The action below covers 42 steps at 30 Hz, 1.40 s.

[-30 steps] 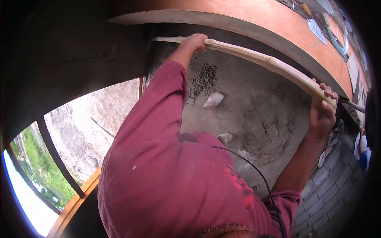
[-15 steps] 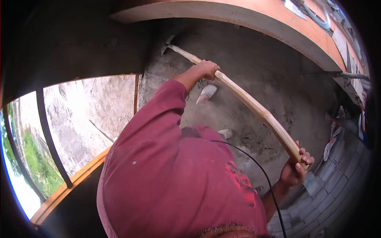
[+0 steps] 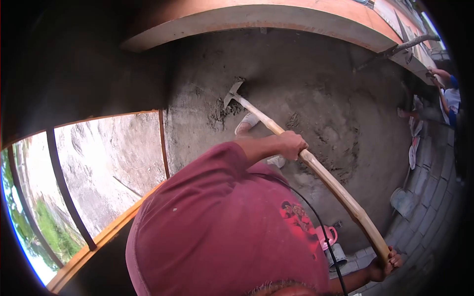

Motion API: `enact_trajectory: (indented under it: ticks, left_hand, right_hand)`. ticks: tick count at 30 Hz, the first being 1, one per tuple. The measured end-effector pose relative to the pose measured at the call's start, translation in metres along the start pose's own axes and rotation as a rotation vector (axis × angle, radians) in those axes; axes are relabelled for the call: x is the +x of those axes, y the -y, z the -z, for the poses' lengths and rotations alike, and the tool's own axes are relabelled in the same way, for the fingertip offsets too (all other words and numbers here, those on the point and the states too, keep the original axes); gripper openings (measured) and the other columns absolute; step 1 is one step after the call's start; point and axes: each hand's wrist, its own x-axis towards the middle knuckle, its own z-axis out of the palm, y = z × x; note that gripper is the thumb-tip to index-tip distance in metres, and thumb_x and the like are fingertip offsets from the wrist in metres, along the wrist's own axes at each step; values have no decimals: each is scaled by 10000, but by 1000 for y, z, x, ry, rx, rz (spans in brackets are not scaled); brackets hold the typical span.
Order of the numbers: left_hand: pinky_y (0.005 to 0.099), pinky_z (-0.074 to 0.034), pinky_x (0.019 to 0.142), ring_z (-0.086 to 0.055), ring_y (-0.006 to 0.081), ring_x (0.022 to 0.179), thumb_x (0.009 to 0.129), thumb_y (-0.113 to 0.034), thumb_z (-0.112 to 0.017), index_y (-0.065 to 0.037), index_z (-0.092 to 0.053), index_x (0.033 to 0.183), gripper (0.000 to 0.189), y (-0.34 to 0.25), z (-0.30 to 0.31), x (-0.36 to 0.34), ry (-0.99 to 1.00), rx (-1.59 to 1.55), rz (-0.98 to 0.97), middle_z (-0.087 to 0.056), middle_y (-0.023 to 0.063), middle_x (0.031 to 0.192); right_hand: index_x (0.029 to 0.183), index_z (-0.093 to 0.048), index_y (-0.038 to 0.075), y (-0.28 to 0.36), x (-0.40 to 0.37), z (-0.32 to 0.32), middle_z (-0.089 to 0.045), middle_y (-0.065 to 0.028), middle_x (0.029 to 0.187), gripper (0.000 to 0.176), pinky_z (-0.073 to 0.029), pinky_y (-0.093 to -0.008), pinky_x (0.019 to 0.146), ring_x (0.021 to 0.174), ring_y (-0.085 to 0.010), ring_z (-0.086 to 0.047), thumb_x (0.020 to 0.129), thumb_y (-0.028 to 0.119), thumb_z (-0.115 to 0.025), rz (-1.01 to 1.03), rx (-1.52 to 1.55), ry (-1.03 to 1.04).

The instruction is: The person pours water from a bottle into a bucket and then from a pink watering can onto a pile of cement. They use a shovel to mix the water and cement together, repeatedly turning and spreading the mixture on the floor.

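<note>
A long pale wooden handle (image 3: 335,185) runs diagonally from a metal hoe blade (image 3: 232,94) at its upper left end down to the lower right. My left hand (image 3: 294,144) is closed around the middle of the handle. Near the handle's lower end, my right hand (image 3: 387,262) is also wrapped round the wood. The blade lies at the rough grey ground, beside loose dark wet material (image 3: 217,114). One of my shoes (image 3: 249,120) shows just below the blade, and the other is partly hidden behind my left forearm.
A person (image 3: 450,93) is at the right edge. Grey blocks (image 3: 429,190) line the right side, near a pale container (image 3: 403,202). A pink object (image 3: 326,237) and a bucket (image 3: 336,255) stand beside my torso. Barred opening at left; a beam (image 3: 256,17) crosses the top.
The blade has come down and right, closer to my feet. Both hands have moved down and right with the handle, still gripping it. The pink object and bucket have come into view.
</note>
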Motion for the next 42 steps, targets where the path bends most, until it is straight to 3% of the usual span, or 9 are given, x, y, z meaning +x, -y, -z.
enact_trajectory:
  ticks: [5, 9, 13, 17, 20, 23, 30, 37, 42]
  left_hand:
    - [464, -535, 784, -711, 314, 925, 778, -212, -702, -174, -709, 998, 223, 14, 36, -14, 87, 83, 43, -734, 88, 929]
    - [463, -520, 856, -709, 307, 984, 777, -218, -707, -172, -724, 1034, 261, 135, 89, -52, 60, 138, 246, -743, 84, 964]
    - [433, -475, 943, -689, 251, 1088, 796, -156, -667, -232, -735, 1115, 335, 283, 146, -94, 85, 280, 471, -746, 54, 1055]
    - [451, -523, 939, -676, 302, 1086, 793, -131, -710, -157, -729, 1039, 248, 380, 190, -125, -53, 388, 583, -735, 100, 1069]
    - [454, -523, 957, -639, 326, 1137, 749, -128, -769, -125, -704, 1082, 339, 431, 200, -137, -80, 415, 650, -703, 114, 1130]
    - [447, -521, 974, -631, 325, 1147, 748, -131, -775, -130, -698, 1138, 398, 416, 200, -124, -100, 441, 662, -693, 108, 1150]
    - [430, -514, 996, -634, 316, 1141, 713, -171, -808, -154, -708, 1144, 443, 356, 149, -105, 116, 426, 518, -693, 91, 1144]
    - [449, -526, 900, -684, 307, 1024, 706, -215, -768, -176, -718, 1004, 304, 208, 45, -56, 110, 353, 253, -722, 81, 1001]
    - [426, -548, 835, -708, 294, 971, 664, -310, -817, -219, -725, 1086, 442, 71, -30, -7, 157, 198, -13, -746, 68, 961]
  right_hand:
    - [1039, -474, 113, -34, 15, 6, -516, -65, 1021, 326, -329, -483, 1143, 1101, -256, -528, 778, 121, -670, -124, 104, -19]
    - [1120, -534, 67, -149, 39, -115, -580, -168, 1139, 371, -319, -541, 1181, 1232, -375, -553, 789, 151, -679, -404, 148, 93]
    - [1137, -536, 42, -271, 38, -248, -547, -287, 1326, 367, -447, -567, 1083, 1268, -440, -544, 821, 152, -686, -628, 213, 127]
    - [1189, -515, 39, -339, 40, -350, -533, -279, 1364, 332, -504, -476, 1056, 1279, -367, -553, 881, 52, -638, -775, 304, 149]
    - [1196, -516, 26, -348, 34, -398, -529, -276, 1377, 319, -522, -457, 1050, 1277, -355, -556, 897, 32, -629, -755, 251, 264]
    - [1209, -520, 4, -330, 29, -409, -529, -276, 1383, 312, -522, -473, 1062, 1271, -352, -563, 913, 10, -618, -865, 274, 91]
    - [1249, -508, -20, -278, -30, -324, -544, -281, 1370, 356, -557, -489, 1025, 1220, -384, -613, 921, 38, -635, -854, 158, 100]
    - [1211, -521, -56, -168, -95, -174, -563, -291, 1311, 317, -554, -485, 1006, 1211, -385, -604, 937, 91, -584, -710, 60, -4]
    - [1110, -571, -37, -66, -136, -48, -638, -244, 1164, 252, -486, -455, 1027, 1112, -317, -621, 953, 159, -569, -426, -329, -70]
